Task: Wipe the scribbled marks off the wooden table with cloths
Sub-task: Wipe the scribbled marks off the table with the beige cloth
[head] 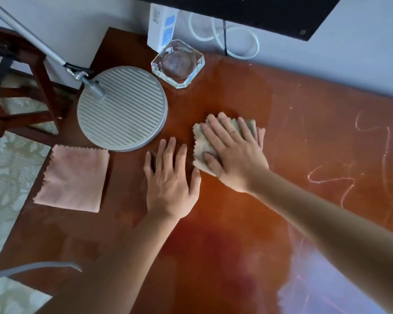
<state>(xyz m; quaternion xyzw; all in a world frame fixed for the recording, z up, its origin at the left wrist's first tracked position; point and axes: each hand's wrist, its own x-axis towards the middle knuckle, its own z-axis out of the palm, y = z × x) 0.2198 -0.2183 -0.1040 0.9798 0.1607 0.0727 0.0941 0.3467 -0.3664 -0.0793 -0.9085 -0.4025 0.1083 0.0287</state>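
Near the table's [236, 223] middle, the right hand [234, 155] presses flat, fingers straight, on a beige cloth [202, 143] that looks light, limp and prone to bunching, so broad palm pressure seems best, while the left hand [170, 180] rests spread beside it.

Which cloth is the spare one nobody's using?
Find the round ribbed lamp base at the table's left end. The spare is the pink cloth just in front of it, near the table's edge. It lies flat and untouched, unlike the beige cloth under the right hand.
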